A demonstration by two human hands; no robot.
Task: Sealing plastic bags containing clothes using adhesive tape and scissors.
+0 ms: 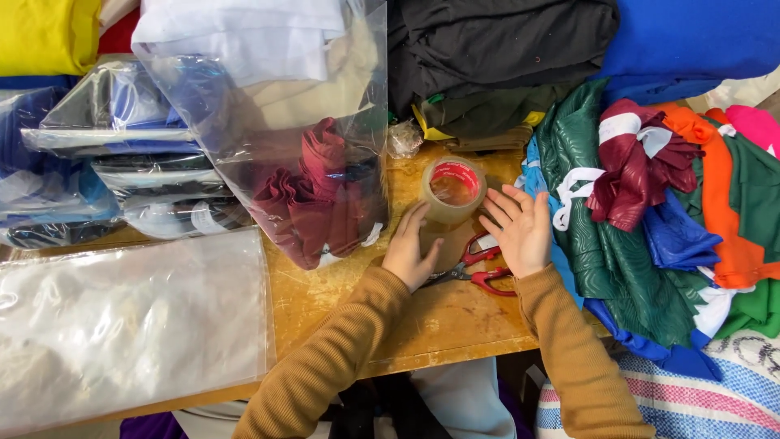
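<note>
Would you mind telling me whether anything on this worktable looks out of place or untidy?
The red-handled scissors lie half hidden under both hands beside the tape roll. The coloured garments at the right are a loose, tangled heap spilling over the table edge.

Bright, even light, diffuse. Soft short shadows under both hands on the bench [455, 317]. Glare patches on the clear plastic bags [268, 122] at 10 and 8 o'clock. Focus sharp centrally; slight wide-angle stretch at edges.
</note>
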